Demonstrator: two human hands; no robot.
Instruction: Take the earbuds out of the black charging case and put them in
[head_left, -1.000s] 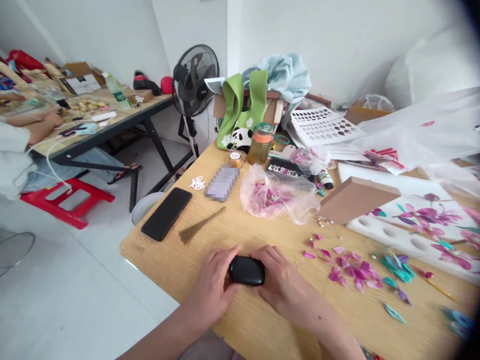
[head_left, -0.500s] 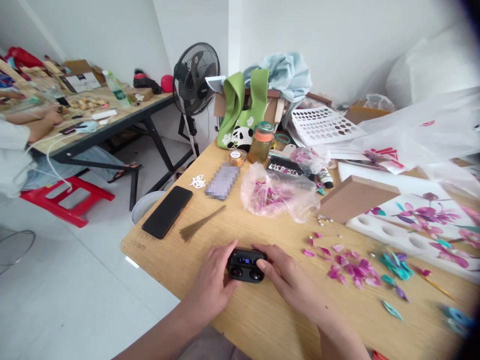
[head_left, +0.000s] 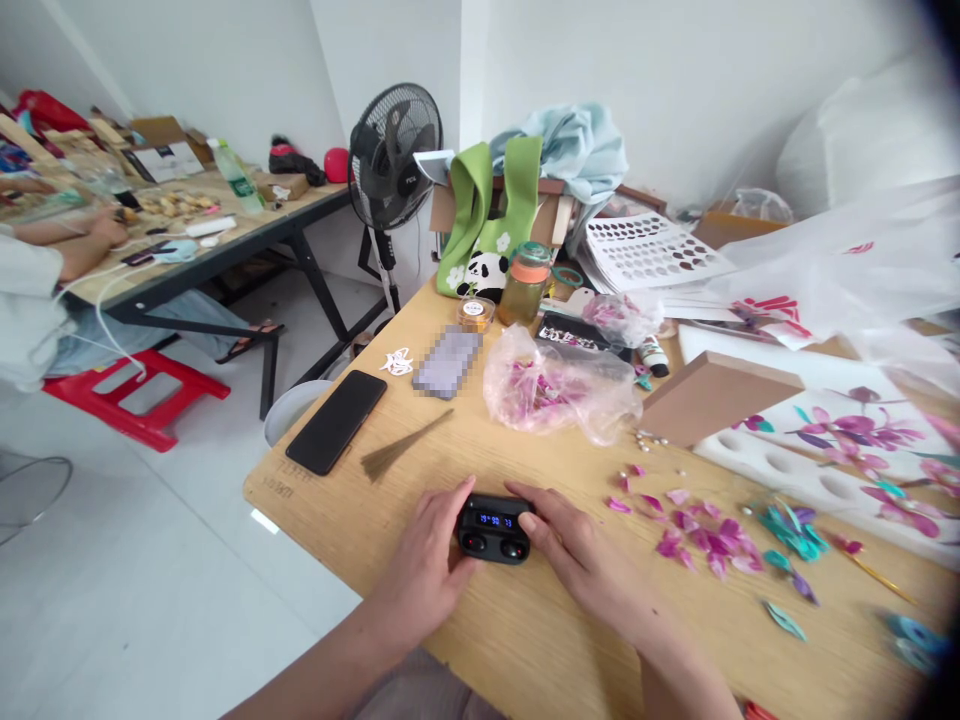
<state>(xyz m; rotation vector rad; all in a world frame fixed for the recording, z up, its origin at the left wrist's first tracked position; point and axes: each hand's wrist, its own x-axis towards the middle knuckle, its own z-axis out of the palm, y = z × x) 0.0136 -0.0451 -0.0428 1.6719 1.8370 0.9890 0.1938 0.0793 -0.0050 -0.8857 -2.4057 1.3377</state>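
Note:
A black earbud charging case rests at the near edge of the wooden table, its small display lit with blue digits. Two earbuds sit in it, with red lights showing. My left hand grips the case's left end between thumb and fingers. On the other end my right hand closes around it, thumb near the display's right side. Beyond the case lie a bundle of thin brown strands and a black phone. Loose pink petals are scattered to the right of my right hand.
A clear bag of petals, an amber bottle and a green panda bag stand farther back. A brown board leans at right. Behind the table is a fan. At another table, a person's arm shows.
More of the display's digits show now. Both hands keep the same hold on the case; the view has shifted very slightly.

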